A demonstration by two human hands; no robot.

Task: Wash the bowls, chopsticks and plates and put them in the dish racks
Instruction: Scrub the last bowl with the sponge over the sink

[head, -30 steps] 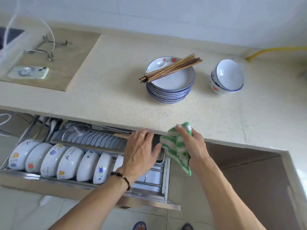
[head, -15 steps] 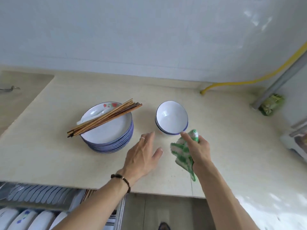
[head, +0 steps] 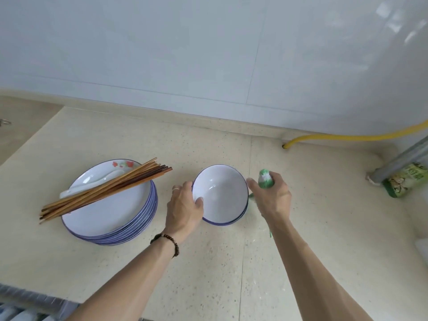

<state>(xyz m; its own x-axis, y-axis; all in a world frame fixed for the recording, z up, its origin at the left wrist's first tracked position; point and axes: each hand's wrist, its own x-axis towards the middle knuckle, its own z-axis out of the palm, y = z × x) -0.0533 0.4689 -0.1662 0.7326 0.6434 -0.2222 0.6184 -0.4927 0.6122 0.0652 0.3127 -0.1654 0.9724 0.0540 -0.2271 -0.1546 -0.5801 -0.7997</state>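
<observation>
While the left hand [head: 185, 208] pinches the bowl [head: 221, 194] rim, thumb inside, plates [head: 111, 205] sit just left. The right hand [head: 272, 196], touching the rim opposite, clutches a green cloth [head: 265, 178].

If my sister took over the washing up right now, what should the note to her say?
Left hand: grips the near-left rim of the top bowl, thumb inside.
Right hand: holds the green and white cloth, just right of the bowls.
The bowls sit nested on the counter. The plates are stacked to the left, with the chopsticks and a white spoon lying on top.
Done: none of these are racked yet.
Left: wipe the bowls, plates and chopsticks, then rack them.
</observation>
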